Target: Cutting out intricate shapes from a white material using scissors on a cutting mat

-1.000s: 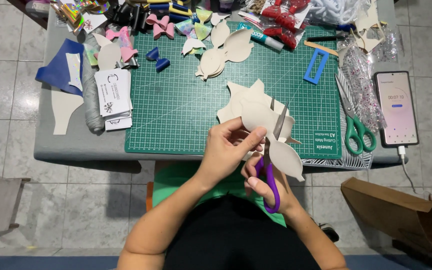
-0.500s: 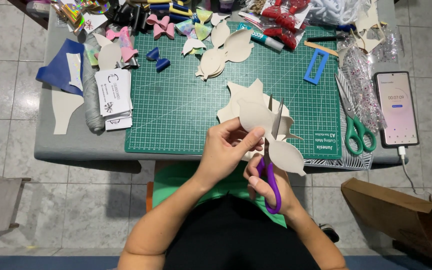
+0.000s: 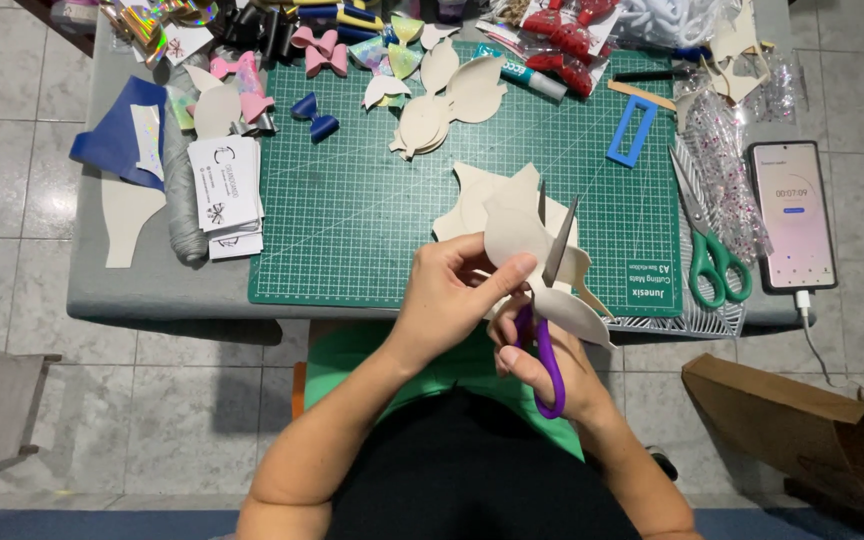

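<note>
My left hand (image 3: 449,290) pinches a beige cut-out sheet (image 3: 514,228) over the near edge of the green cutting mat (image 3: 352,200). My right hand (image 3: 544,362) grips purple-handled scissors (image 3: 546,330); their blades are parted and point up through the beige sheet. A curved beige strip (image 3: 574,315) hangs off to the right of the blades. More beige sheet (image 3: 472,200) lies flat on the mat behind.
A pile of beige leaf-shaped cut-outs (image 3: 447,95) lies at the mat's far side. Green-handled scissors (image 3: 710,252) and a phone (image 3: 792,213) sit to the right. White cards (image 3: 224,190), blue material (image 3: 117,140) and small bows (image 3: 317,50) lie left. A cardboard box (image 3: 802,430) stands on the floor.
The scissor blades have opened wider and moved further up through the beige sheet, which my left hand has turned slightly.
</note>
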